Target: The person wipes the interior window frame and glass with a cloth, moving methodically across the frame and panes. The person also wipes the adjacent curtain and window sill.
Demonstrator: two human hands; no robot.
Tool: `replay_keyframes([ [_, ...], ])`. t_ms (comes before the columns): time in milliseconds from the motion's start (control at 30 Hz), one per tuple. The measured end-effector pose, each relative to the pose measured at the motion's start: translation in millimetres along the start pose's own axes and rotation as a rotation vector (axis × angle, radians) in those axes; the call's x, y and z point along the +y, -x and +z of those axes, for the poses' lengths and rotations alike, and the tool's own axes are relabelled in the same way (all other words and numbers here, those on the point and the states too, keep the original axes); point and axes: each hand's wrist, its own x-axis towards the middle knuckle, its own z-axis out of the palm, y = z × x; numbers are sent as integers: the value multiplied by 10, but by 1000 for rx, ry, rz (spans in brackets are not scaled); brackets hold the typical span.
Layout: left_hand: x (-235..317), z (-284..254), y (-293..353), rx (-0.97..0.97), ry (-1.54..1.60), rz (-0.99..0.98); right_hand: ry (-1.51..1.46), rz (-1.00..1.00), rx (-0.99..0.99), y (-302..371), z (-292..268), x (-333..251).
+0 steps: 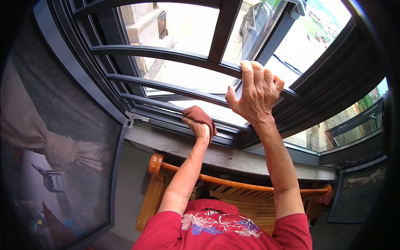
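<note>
My left hand (201, 127) is closed on a brown cloth (197, 114), pressed to the lowest rails of a dark window frame, just above the sill. Part of the fingers is hidden under the cloth. Higher up and to the right, my right hand (259, 92) is wrapped over a horizontal window bar (166, 53), its fingertips hooked over the far side and the thumb apart. Further dark bars (166, 86) run across the opening below that one.
A grey sill (158, 139) runs under the window, with a slatted wooden bench (250, 204) below it. At left stands a dark-framed screen panel (79, 125), with a tied curtain (54, 146) showing through. Outside, beyond an outward-opened sash (275, 37), a car (255, 23) is parked.
</note>
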Motion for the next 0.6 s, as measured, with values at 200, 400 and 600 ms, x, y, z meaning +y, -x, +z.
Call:
replay_keyframes([
  [200,-784,283,468,-87,353,-224,-36,-20,-33,-20,-72,-33],
  [400,-866,533,1292,-273,-406,72,-66,-53,-2,25,-10,27],
  [600,-873,194,1328,-274,-885,568,-64,-91,-29,42,-38,76],
])
